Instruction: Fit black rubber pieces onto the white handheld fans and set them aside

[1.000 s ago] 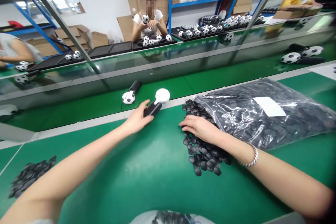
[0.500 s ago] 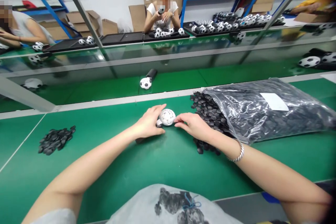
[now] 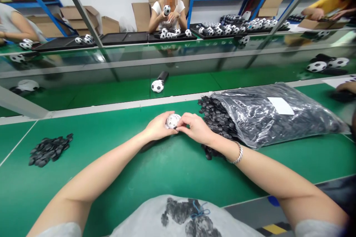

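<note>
My left hand (image 3: 158,127) is closed around a white, ball-shaped head with openings (image 3: 172,120), just above the green table. A dark part under my left hand seems to belong to it, mostly hidden. My right hand (image 3: 194,127) touches the head's right edge with thumb and fingertips pinched together; whatever sits between them is too small to make out. Right beside that hand, small black pieces (image 3: 218,116) spill from a clear plastic bag (image 3: 267,118). A smaller pile of black pieces (image 3: 50,150) lies to the left.
Beyond the table's pale edge rail (image 3: 125,109), a football-patterned item with a black handle (image 3: 157,86) lies on a green belt (image 3: 122,89). Several similar ones (image 3: 317,66) are at the right. Across, a person (image 3: 168,11) holds a football item behind black trays (image 3: 122,39).
My right hand has moved in against the white head, its fingertips now pressed on the edge. My left thumb has closed in around it. The view has shifted slightly.
</note>
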A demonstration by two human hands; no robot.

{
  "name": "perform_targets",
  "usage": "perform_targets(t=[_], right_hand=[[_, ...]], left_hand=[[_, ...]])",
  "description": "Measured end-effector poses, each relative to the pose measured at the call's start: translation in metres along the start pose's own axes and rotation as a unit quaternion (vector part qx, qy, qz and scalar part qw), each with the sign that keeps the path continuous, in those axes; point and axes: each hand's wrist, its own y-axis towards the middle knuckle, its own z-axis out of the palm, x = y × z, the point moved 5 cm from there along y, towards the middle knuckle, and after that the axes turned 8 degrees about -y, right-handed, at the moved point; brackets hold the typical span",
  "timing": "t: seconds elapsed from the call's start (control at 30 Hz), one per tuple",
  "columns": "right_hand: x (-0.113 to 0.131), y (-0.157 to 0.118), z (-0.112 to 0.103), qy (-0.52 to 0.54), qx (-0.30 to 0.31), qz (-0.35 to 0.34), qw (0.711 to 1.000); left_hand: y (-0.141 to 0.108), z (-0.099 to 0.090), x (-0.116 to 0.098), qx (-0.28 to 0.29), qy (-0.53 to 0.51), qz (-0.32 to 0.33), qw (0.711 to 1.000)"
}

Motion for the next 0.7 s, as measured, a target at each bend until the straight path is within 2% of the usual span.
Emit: perform_targets(t=[0.23,0.43,0.6,0.7], right_hand=[[-0.005,0.001,-0.001,0.064,0.013,0.002,0.998],[-0.016,-0.001,-0.002,0.126,-0.036,0.017,0.991],[-0.015,-0.001,0.010,0.158,-0.007,0.037,0.987],[-0.018,0.002,0.010,0.164,-0.013,0.046,0.985]], left_hand=[[0.001,0.000,0.000,-0.011,-0.010,-0.007,1.000],[0.000,-0.002,-0.006,-0.010,0.023,-0.013,1.000],[-0.001,-0.003,-0.005,0.004,0.037,0.004,0.999],[-0.002,-0.003,-0.005,-0.001,0.040,0.003,0.999]])
